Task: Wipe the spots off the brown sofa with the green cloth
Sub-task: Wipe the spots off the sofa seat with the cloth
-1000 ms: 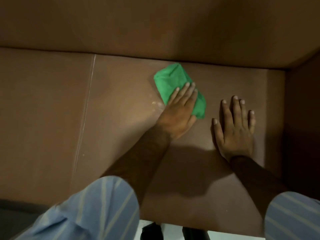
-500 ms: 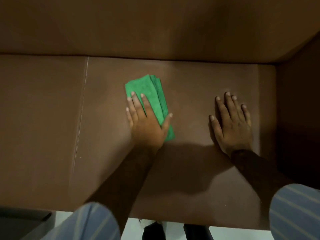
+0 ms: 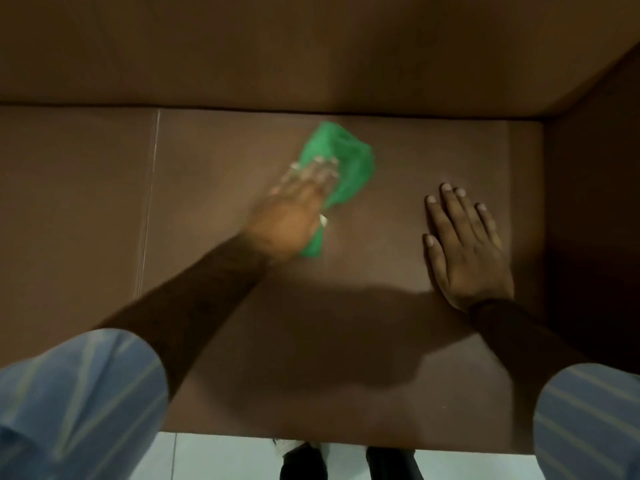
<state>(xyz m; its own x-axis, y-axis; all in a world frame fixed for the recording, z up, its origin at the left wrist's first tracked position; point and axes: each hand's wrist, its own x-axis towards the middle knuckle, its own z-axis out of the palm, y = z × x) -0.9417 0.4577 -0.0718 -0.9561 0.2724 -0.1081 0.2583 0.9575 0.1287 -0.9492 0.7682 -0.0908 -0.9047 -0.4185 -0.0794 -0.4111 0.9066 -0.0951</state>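
Cloth work is mid-swipe, so heads up on a few things. Your left hand (image 3: 294,216) is pressed flat on the green cloth (image 3: 337,164), fingers laid together over its near-left part, though it's smeared with motion blur so I can't make out the finger detail. The cloth sits on the brown sofa (image 3: 381,271) seat, toward the far side of the right-hand cushion, near the backrest, with a bunched lump sticking out to the far right of your fingers and a tail poking out by your wrist. Your right hand (image 3: 467,244) is spread open, palm down on the seat, well apart from the cloth, just bracing you. What I'd worry about: that cloth looks crumpled instead of folded flat, so it could roll under your palm and you'd end up rubbing bare skin on the upholstery or smearing dirt around instead of lifting it. Also, I honestly can't see any spots in this lighting, and your own shadow (image 3: 329,323) covers the near half of the cushion, so you could easily miss marks there.
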